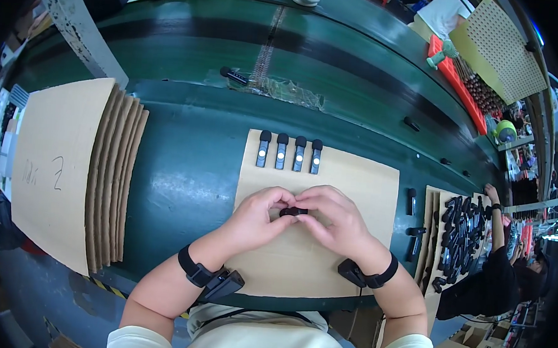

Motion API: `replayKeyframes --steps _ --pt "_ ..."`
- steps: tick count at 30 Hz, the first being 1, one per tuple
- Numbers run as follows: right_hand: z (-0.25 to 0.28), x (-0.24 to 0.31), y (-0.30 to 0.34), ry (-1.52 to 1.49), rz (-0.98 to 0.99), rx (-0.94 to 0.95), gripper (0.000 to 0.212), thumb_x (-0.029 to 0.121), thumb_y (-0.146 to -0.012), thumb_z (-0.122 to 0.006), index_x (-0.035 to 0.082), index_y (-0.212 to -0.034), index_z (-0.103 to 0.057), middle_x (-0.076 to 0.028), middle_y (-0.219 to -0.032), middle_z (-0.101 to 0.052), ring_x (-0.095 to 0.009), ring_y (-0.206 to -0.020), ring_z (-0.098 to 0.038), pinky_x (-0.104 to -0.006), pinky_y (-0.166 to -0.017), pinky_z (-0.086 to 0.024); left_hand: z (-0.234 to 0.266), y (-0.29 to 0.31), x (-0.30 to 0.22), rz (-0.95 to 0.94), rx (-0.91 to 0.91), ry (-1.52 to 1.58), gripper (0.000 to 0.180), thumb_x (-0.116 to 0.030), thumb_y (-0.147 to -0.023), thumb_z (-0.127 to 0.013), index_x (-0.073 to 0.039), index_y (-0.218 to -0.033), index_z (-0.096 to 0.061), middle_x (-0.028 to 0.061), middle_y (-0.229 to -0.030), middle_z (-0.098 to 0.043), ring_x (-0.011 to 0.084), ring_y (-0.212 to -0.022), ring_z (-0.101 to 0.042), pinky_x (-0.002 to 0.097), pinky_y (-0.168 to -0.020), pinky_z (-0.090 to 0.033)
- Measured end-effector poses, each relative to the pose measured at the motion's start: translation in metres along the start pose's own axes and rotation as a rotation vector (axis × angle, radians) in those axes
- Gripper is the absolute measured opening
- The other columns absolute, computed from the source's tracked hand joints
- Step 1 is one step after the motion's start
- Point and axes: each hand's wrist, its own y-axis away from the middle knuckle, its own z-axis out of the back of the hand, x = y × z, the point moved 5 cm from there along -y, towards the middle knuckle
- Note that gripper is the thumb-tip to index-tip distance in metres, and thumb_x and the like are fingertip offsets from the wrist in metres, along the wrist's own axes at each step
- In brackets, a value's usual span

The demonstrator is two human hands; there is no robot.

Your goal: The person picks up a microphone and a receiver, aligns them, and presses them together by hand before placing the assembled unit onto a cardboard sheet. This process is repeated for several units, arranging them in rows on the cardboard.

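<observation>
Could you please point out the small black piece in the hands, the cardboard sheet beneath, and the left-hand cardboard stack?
Small black piece (294,212): head view, visible middle.
Cardboard sheet (370,188): head view, bare upper-right area.
Cardboard stack (72,166): head view, broad left face.

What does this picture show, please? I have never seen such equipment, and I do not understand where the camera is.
There is no robot here: a person works with bare hands. A wide camera worn on the head looks down, so straight edges look bent. The left hand and right hand meet in the middle, with a small dark piece between their fingertips. Below them, a flat cardboard sheet lies on a green surface. Near its far edge, four dark pieces with rounded black tops lie in a row. Stacked cardboard is at left; a pile of dark pieces is at right.
</observation>
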Motion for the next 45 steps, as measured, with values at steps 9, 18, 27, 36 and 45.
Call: replayKeyframes --steps 9,18,27,36,45 --pt "0.045 -0.03 0.0 -0.044 -0.251 -0.157 0.024 -0.002 -0.078 -0.072 0.0 -0.101 -0.064 -0.012 -0.1 -0.068 -0.028 -0.093 -0.066 -0.0342 -0.081 -0.053 0.003 0.001 -0.004 -0.042 0.007 -0.048 0.033 -0.003 -0.085 -0.069 0.0 -0.116 -0.058 0.0105 -0.115 -0.064 0.0194 -0.11 -0.062 0.0327 -0.097 -0.05" --pt "0.022 -0.03 0.007 0.45 -0.057 -0.009 0.024 0.0 -0.075 -0.071 0.003 -0.097 -0.063 -0.013 -0.106 -0.062 -0.032 -0.096 -0.063 -0.0386 -0.081 -0.053 0.004 0.001 -0.006 -0.024 0.027 -0.062 0.026 -0.004 -0.086 -0.068 -0.001 -0.111 -0.061 0.0095 -0.113 -0.064 0.0183 -0.107 -0.062 0.0325 -0.097 -0.05" --pt "0.022 -0.048 -0.005 0.47 -0.072 -0.043 0.024 -0.001 -0.075 -0.07 0.004 -0.097 -0.062 -0.013 -0.11 -0.06 -0.033 -0.095 -0.063 -0.0396 -0.079 -0.053 0.005 0.002 -0.007 -0.038 0.039 -0.086 0.025 -0.005 -0.086 -0.068 -0.002 -0.11 -0.062 0.0086 -0.111 -0.064 0.0186 -0.105 -0.062 0.0326 -0.096 -0.05" --pt "0.037 -0.05 -0.012 0.471 -0.071 -0.054 0.024 0.002 -0.076 -0.071 0.003 -0.098 -0.062 -0.013 -0.109 -0.06 -0.034 -0.097 -0.063 -0.0398 -0.08 -0.052 0.005 0.003 -0.009 -0.106 0.015 -0.095 0.025 -0.008 -0.084 -0.069 -0.002 -0.107 -0.061 0.0124 -0.106 -0.065 0.0258 -0.099 -0.064 0.0348 -0.089 -0.052" --pt "0.113 -0.145 -0.041 0.625 -0.368 -0.224 0.027 0.013 -0.085 -0.067 0.004 -0.11 -0.061 -0.017 -0.119 -0.057 -0.037 -0.11 -0.057 -0.0411 -0.094 -0.047 0.004 0.0 -0.007 -0.039 0.046 -0.065 0.025 0.0 -0.084 -0.069 -0.001 -0.109 -0.062 0.009 -0.11 -0.064 0.0183 -0.106 -0.062 0.0324 -0.098 -0.049"
